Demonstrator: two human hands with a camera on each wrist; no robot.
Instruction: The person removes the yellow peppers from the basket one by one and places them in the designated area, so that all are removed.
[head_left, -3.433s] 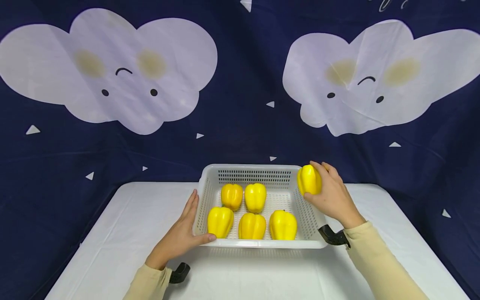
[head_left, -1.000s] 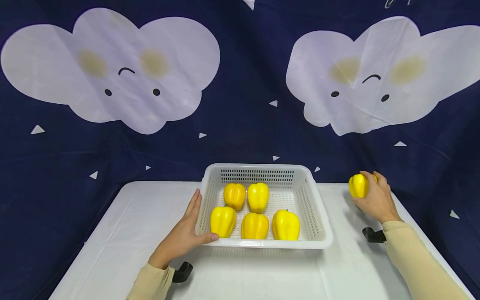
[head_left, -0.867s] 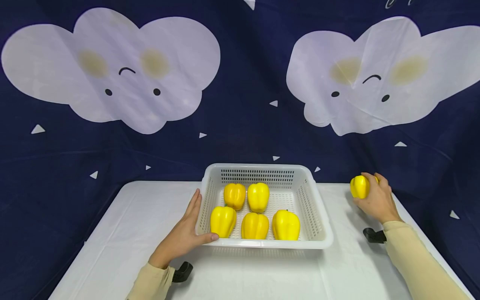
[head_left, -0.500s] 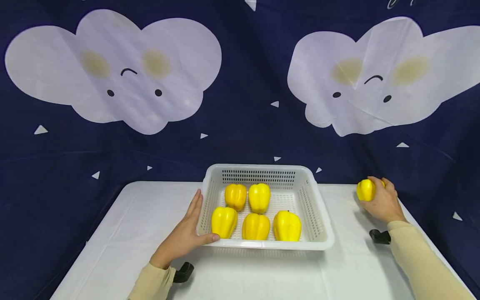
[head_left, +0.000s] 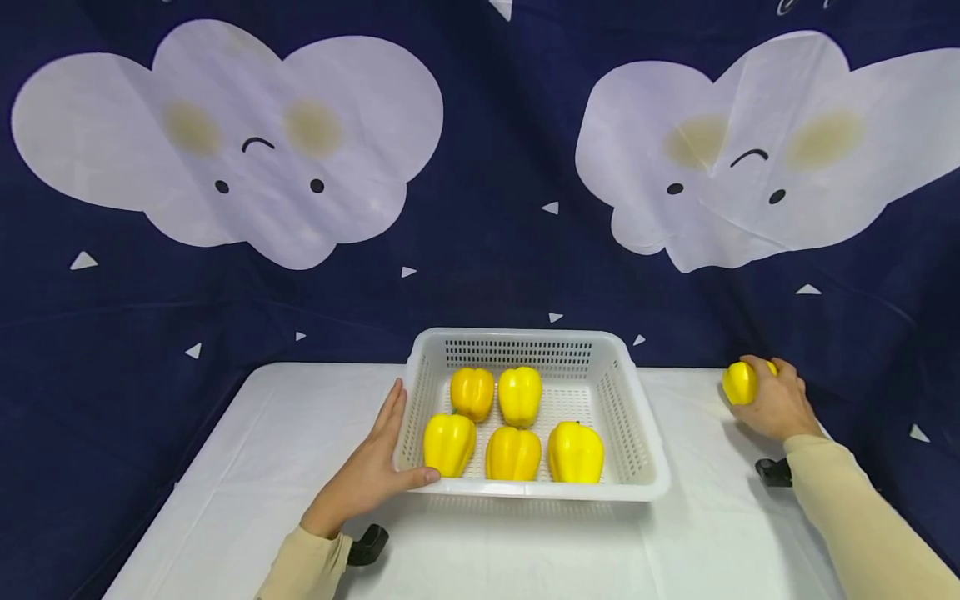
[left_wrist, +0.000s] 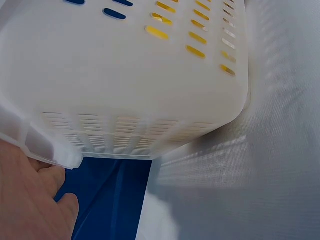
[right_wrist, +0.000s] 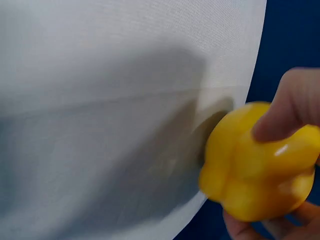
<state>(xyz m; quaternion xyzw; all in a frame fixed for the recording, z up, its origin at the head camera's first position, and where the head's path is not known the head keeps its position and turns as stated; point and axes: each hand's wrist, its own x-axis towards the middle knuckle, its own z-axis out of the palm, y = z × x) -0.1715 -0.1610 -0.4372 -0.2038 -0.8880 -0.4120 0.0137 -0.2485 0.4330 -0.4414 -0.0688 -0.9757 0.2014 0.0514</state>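
Far out at the back right of the table, my right hand [head_left: 776, 406] holds a yellow bell pepper [head_left: 738, 383]. In the right wrist view the thumb lies over the pepper [right_wrist: 250, 165] and fingers reach round its underside, close to the table's edge. My left hand [head_left: 366, 471] grips the left side of a white perforated plastic basket [head_left: 540, 490], its thumb over the front rim. The left wrist view shows the fingers at the rim, partly hidden. Inside the basket sit several more yellow bell peppers [head_left: 513, 454], in a back row and a front row.
A white cloth covers the table [head_left: 247, 467]. Behind it hangs a dark blue curtain [head_left: 480, 208] printed with white clouds and small triangles. Each wrist wears a black camera mount [head_left: 367, 546]. The table's right edge runs beside the right hand.
My right hand has carried the pepper from above the basket's right rim out to the right, and lower over the table. The left hand stays on the basket.
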